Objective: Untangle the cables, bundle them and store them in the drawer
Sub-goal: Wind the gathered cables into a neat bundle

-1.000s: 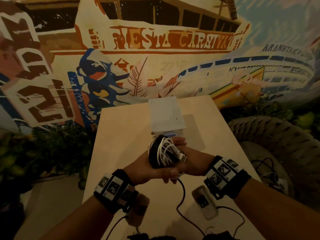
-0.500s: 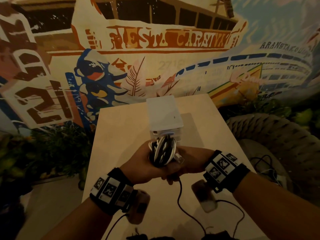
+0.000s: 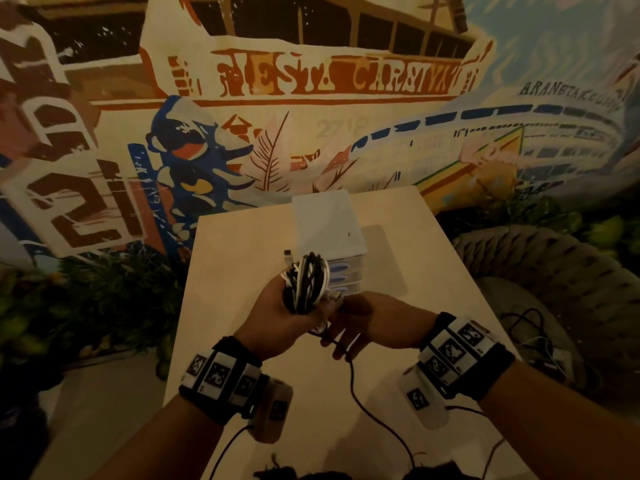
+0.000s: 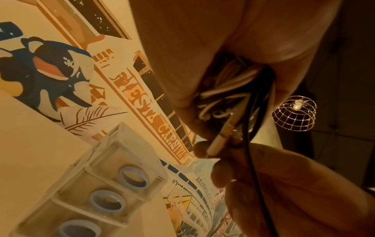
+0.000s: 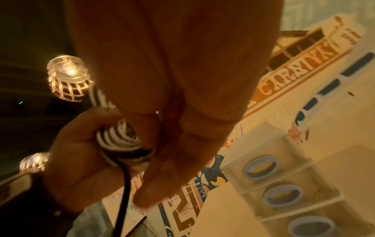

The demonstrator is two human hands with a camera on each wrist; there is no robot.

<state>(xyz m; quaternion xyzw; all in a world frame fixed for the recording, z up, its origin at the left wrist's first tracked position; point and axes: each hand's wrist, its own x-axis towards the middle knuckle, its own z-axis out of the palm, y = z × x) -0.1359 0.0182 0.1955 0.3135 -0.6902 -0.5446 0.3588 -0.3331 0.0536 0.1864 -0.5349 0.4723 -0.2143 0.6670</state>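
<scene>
A coil of black and white cables (image 3: 307, 280) stands edge-on in my left hand (image 3: 277, 313), which grips it from below, just in front of the drawer unit (image 3: 329, 226). My right hand (image 3: 360, 320) sits against the coil's lower right, and its fingers hold the black cable tail (image 3: 351, 379) that hangs down to the table. In the left wrist view the coil (image 4: 227, 89) fills my palm, and a white plug (image 4: 217, 142) sticks out towards the right hand's fingers (image 4: 284, 184). The right wrist view shows the coil (image 5: 119, 137) and the black tail (image 5: 123, 192).
The white drawer unit has clear drawers with blue ring handles (image 4: 134, 177), all closed. It stands on a pale table (image 3: 242, 271) against a painted mural wall. A woven chair (image 3: 554, 289) with more cables on it is at the right. Plants stand at the left.
The coil has turned from face-on to edge-on and risen a little towards the drawer unit. The right hand has slid from under the coil to its lower right side.
</scene>
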